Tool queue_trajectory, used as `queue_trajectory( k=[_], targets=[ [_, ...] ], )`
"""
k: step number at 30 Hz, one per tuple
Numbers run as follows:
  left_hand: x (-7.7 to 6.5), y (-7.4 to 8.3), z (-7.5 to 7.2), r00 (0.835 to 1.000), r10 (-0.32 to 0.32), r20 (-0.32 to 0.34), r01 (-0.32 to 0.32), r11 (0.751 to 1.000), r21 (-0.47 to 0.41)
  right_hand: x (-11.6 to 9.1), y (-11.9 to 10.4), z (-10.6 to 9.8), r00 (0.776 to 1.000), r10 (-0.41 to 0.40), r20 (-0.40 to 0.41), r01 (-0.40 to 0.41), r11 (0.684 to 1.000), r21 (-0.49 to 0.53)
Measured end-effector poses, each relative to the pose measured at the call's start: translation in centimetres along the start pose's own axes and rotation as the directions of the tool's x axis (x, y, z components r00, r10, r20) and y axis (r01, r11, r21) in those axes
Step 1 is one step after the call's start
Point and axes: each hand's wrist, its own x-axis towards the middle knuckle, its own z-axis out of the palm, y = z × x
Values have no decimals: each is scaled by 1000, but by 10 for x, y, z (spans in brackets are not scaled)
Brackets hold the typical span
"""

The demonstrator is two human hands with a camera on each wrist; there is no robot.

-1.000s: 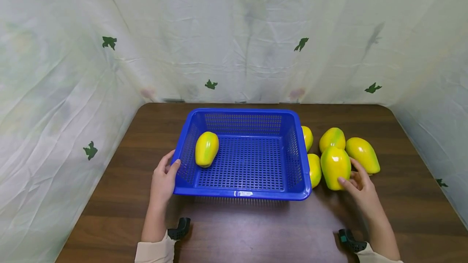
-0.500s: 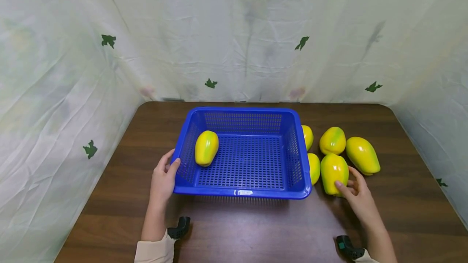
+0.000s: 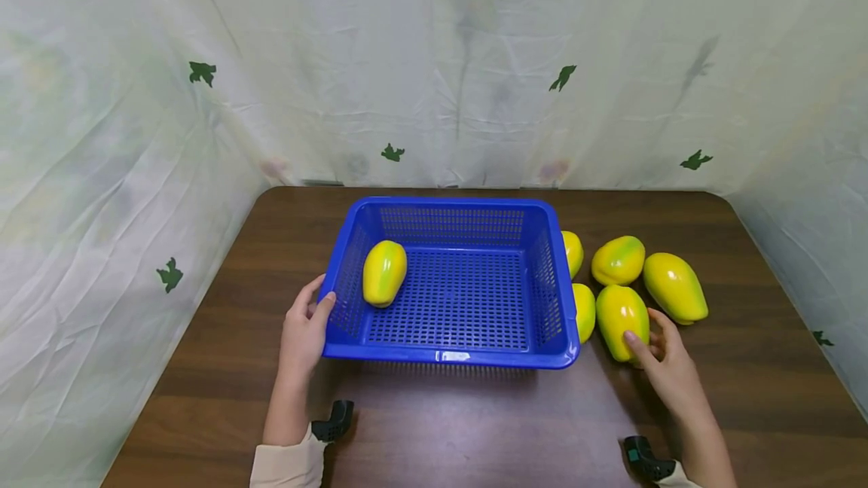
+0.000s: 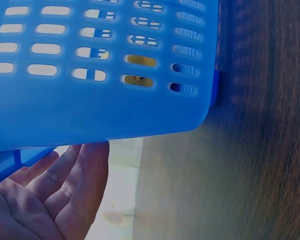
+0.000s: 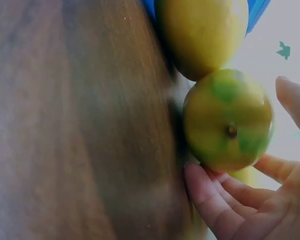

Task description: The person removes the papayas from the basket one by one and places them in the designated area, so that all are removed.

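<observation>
A blue plastic basket (image 3: 461, 358) stands on the table with one yellow-green mango (image 3: 384, 274) inside, near its left wall. My left hand (image 3: 305, 326) grips the basket's left rim, thumb on top and fingers outside. In the left wrist view, fingertips (image 4: 95, 155) touch the basket's edge. To the basket's right, my right hand (image 3: 667, 360) is around the near side of another mango (image 3: 621, 322). In the right wrist view its fingers (image 5: 205, 190) lie against that mango, while the thumb (image 5: 292, 97) stands slightly apart from the skin.
Two mangoes, one behind the right hand's mango (image 3: 618, 260) and one farther right (image 3: 674, 287), lie on the wooden table (image 3: 224, 367). Two more, a rear one (image 3: 573, 253) and a front one (image 3: 584, 313), are partly hidden by the basket's right side. A pale curtain (image 3: 468, 81) hangs behind.
The right hand and its mango came slightly nearer and lower, away from the mango behind, then the mango tilted a little. That rear mango turned slightly. Left hand and basket stayed put.
</observation>
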Motion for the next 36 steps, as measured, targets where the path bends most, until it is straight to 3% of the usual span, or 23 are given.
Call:
queue_trajectory(
  k=[6,17,28,36],
  targets=[
    [0,0,0,1000,7,0,-7,1000,-9,0,-2,-2,998,-30,-57,29,1000,-6],
    [0,2,0,1000,19,5,-19,1000,-16,7,-15,-7,971,-170,-166,173,985,1],
    [0,0,0,1000,8,8,-8,1000,-10,22,-49,-14,928,-326,-182,333,943,10],
    [0,1,0,1000,6,7,-6,1000,-20,34,-82,-21,915,-372,-157,375,927,-11]
  ],
)
